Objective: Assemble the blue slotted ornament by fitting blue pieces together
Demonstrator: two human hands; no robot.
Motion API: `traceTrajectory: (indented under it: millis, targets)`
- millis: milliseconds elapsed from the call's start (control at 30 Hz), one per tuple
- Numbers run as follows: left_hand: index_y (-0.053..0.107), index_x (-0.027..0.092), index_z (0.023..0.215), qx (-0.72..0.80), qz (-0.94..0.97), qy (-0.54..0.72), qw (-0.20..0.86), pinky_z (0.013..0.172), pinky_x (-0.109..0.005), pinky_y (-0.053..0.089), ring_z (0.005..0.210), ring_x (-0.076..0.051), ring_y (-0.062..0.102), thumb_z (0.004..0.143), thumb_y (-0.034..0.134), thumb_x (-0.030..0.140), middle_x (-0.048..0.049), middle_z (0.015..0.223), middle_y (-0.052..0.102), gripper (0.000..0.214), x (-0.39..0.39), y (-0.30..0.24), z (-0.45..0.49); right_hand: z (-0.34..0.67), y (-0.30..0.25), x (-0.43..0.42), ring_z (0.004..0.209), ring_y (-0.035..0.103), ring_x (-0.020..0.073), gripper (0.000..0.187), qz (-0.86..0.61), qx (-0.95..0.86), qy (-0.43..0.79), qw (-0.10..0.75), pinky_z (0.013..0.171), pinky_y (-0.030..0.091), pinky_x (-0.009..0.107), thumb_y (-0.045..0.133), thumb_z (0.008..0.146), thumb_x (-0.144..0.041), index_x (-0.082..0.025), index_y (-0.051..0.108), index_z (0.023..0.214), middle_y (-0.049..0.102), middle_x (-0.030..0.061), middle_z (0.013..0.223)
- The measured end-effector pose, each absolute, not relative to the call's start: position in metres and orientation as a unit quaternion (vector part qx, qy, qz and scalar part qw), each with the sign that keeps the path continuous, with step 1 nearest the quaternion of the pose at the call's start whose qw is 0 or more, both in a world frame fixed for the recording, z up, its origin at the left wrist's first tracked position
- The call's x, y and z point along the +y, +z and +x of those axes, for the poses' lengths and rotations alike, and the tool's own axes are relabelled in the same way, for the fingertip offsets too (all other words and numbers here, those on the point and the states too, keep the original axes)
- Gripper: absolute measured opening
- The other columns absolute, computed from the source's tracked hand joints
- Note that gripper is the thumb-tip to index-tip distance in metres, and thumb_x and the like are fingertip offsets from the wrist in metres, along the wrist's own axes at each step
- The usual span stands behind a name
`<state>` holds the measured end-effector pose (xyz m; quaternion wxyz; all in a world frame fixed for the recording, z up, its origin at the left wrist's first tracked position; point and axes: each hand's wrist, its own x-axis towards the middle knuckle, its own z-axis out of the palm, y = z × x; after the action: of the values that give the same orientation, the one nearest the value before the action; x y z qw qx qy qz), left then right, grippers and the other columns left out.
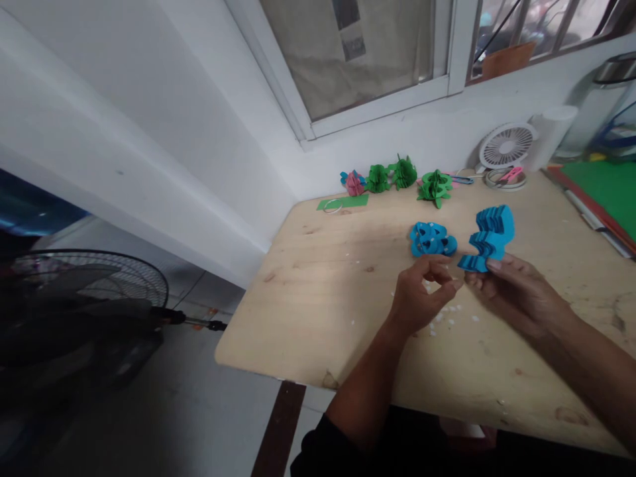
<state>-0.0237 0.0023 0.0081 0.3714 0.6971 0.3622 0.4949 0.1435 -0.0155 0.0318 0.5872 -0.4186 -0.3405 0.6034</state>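
Observation:
My right hand (521, 291) grips a blue accordion-folded paper cutout (489, 238) with scalloped edges, its thumb on the lower end and its layers fanned to the left. Close to the cutout's lower left is my left hand (422, 291), thumb and fingertips brought together in a pinch; whatever they hold is too small to make out. Just beyond the left hand lies a second blue folded paper piece (431, 240) on the wooden table (298, 285). Small white paper bits (444, 318) are scattered beneath the hands.
Along the wall sit green paper shapes (403, 173), a pink and blue one (354, 183) and a green strip (342, 202). A small white fan (507, 147), a tape roll (504, 179) and green sheets (603, 192) are at the back right. A black floor fan (84, 318) stands left.

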Motion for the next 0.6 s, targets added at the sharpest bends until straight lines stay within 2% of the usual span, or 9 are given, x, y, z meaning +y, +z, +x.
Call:
traceTrajectory:
  millis: [67, 133, 300, 433, 600]
  targets:
    - [0.062, 0.02, 0.119, 0.334, 0.692, 0.494, 0.406, 0.074, -0.028, 0.057, 0.075, -0.014, 0.07, 0.079, 0.076, 0.026, -0.0007, 0.081, 0.074, 0.042, 0.001, 0.006, -0.022, 0.141, 0.034, -0.016, 0.052, 0.059, 0.0139, 0.033, -0.422, -0.348, 0.608, 0.575, 0.056, 0.051, 0.023, 0.089, 0.058, -0.045, -0.021, 0.066, 0.053, 0.064, 0.0004, 0.053]
    - [0.062, 0.021, 0.122, 0.315, 0.69, 0.49, 0.431, 0.076, -0.029, 0.058, 0.078, -0.015, 0.071, 0.08, 0.077, 0.027, -0.0007, 0.083, 0.074, 0.046, 0.0, 0.005, -0.019, 0.138, 0.034, -0.017, 0.049, 0.057, 0.0148, 0.031, -0.424, -0.353, 0.615, 0.563, 0.053, 0.051, 0.025, 0.088, 0.059, -0.045, -0.022, 0.067, 0.058, 0.06, -0.0014, 0.05]
    - [0.066, 0.019, 0.108, 0.32, 0.679, 0.497, 0.435, 0.07, -0.026, 0.057, 0.069, -0.012, 0.066, 0.081, 0.076, 0.031, 0.0003, 0.078, 0.071, 0.03, -0.001, 0.0, -0.016, 0.137, 0.028, -0.017, 0.055, 0.059, 0.0166, 0.028, -0.403, -0.367, 0.641, 0.541, 0.058, 0.053, 0.027, 0.086, 0.063, -0.044, -0.023, 0.069, 0.065, 0.062, -0.0006, 0.056]
    - [0.066, 0.019, 0.105, 0.329, 0.69, 0.491, 0.417, 0.068, -0.024, 0.056, 0.063, -0.01, 0.062, 0.082, 0.075, 0.029, 0.0031, 0.072, 0.068, 0.026, 0.0, 0.0, -0.016, 0.142, 0.019, -0.015, 0.055, 0.056, 0.0135, 0.028, -0.406, -0.375, 0.64, 0.534, 0.058, 0.051, 0.023, 0.084, 0.066, -0.045, -0.022, 0.069, 0.063, 0.063, -0.0002, 0.06]
    - [0.065, 0.018, 0.108, 0.311, 0.701, 0.496, 0.406, 0.072, -0.025, 0.058, 0.071, -0.012, 0.069, 0.083, 0.071, 0.021, -0.0021, 0.086, 0.075, 0.025, -0.001, 0.002, -0.015, 0.146, 0.011, -0.013, 0.055, 0.056, 0.0118, 0.029, -0.401, -0.377, 0.653, 0.52, 0.058, 0.05, 0.022, 0.085, 0.067, -0.046, -0.021, 0.072, 0.068, 0.064, -0.001, 0.061]
